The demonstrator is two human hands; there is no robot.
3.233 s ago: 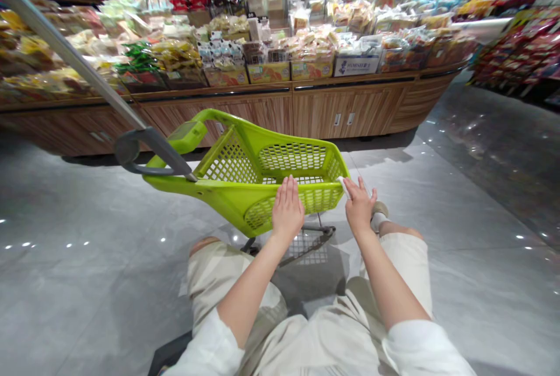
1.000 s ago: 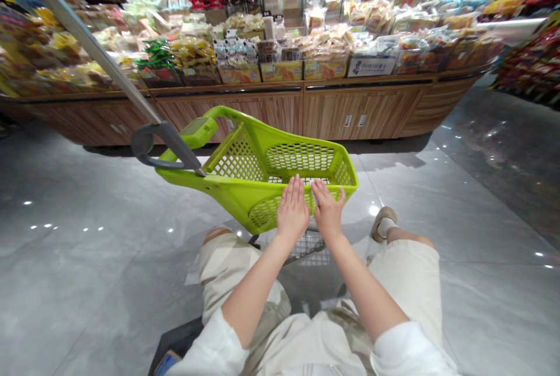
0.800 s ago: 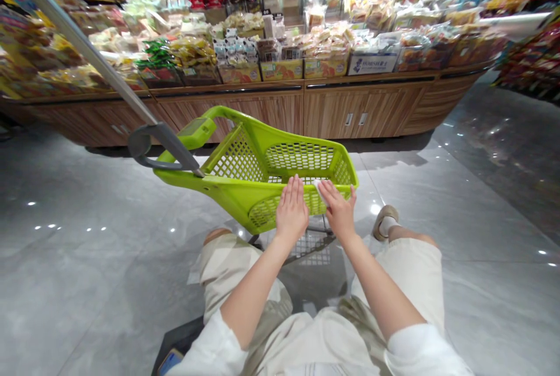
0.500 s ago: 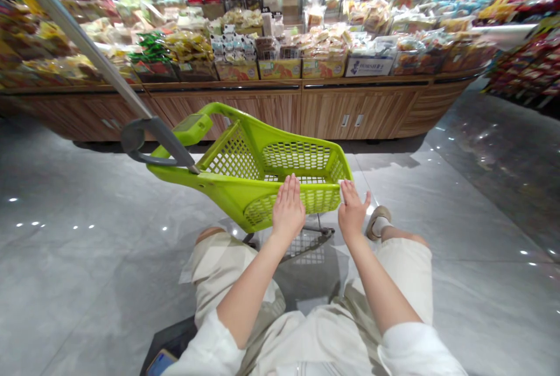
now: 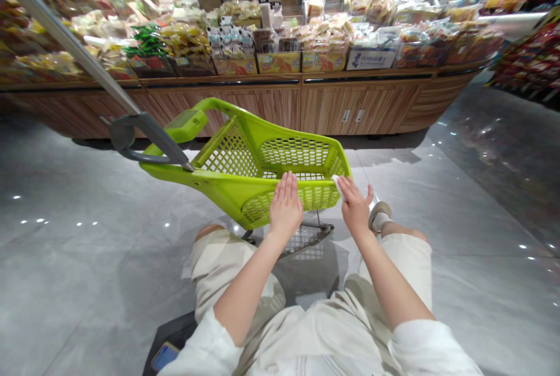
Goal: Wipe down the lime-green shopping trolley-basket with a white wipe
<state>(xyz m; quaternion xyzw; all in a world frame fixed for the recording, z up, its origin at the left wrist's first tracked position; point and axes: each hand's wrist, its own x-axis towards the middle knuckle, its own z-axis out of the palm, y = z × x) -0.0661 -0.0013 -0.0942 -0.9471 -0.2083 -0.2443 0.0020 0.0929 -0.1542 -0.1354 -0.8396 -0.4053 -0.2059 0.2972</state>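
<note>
We note a supermarket aisle, seen from above the person's own body. A wood-fronted display counter [image 5: 271, 104] piled with bagged snacks and boxed bakery goods fills the far side, with a packed shelf rack [image 5: 525, 66] at right and polished grey floor tiles [image 5: 79, 201] underneath.

The lime-green shopping trolley [image 5: 293, 151] stands directly in front of the person's legs, between the knees, its long grey telescopic handle [image 5: 79, 31] rising to upper left. Below the basket sits a wire rack [image 5: 306, 246]. A phone [image 5: 164, 356] shows at the bottom edge.

The left hand [image 5: 286, 206] lies flat on the near mesh wall, fingers [image 5: 286, 186] extended and close together, holding nothing. The right hand [image 5: 356, 208] is at the near right corner, fingers [image 5: 363, 195] spread wide, with a small white scrap [image 5: 338, 187] of cloth or tissue at its thumb side against the rim — we cannot tell whether it is pinched.

We judge the moulded plastic basket light and stiff, though it may roll on its frame. The thick rim or the handle looks the surest hold; the scrap looks soft and light.
</note>
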